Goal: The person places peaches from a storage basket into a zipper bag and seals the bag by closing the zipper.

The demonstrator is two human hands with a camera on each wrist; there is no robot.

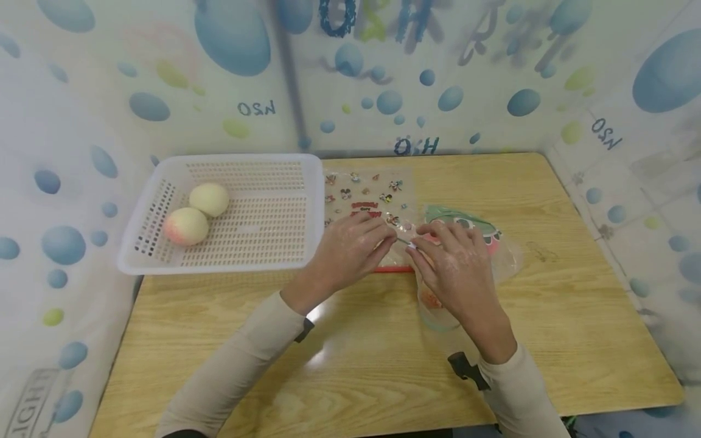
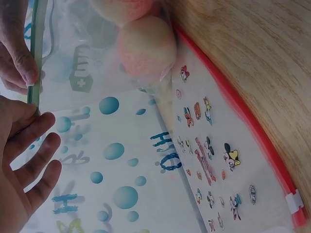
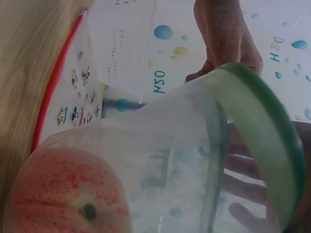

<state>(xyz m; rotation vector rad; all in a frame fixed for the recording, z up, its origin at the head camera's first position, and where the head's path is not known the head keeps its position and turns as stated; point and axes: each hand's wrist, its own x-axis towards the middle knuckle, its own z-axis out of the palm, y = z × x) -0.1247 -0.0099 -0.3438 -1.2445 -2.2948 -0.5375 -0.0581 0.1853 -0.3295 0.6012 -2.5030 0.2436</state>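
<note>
A clear zip bag (image 3: 160,145) with a green zip strip (image 2: 35,58) is held up between both hands. My left hand (image 1: 353,249) pinches one end of the strip with thumb and index finger, its other fingers spread loosely in the left wrist view. My right hand (image 1: 460,267) pinches the strip close beside the left fingertips, at a small white piece (image 1: 411,245). Inside the bag, low down, two peaches (image 2: 147,48) show in the left wrist view; one red-speckled peach (image 3: 68,194) is large in the right wrist view.
A second clear bag (image 1: 367,182) with cartoon prints and a red zip edge (image 2: 228,97) lies on the wooden table (image 1: 350,377) beyond the hands. At the left stands a white plastic basket (image 1: 263,267) with two peaches (image 1: 187,226) in it. Patterned walls enclose the table's back and sides.
</note>
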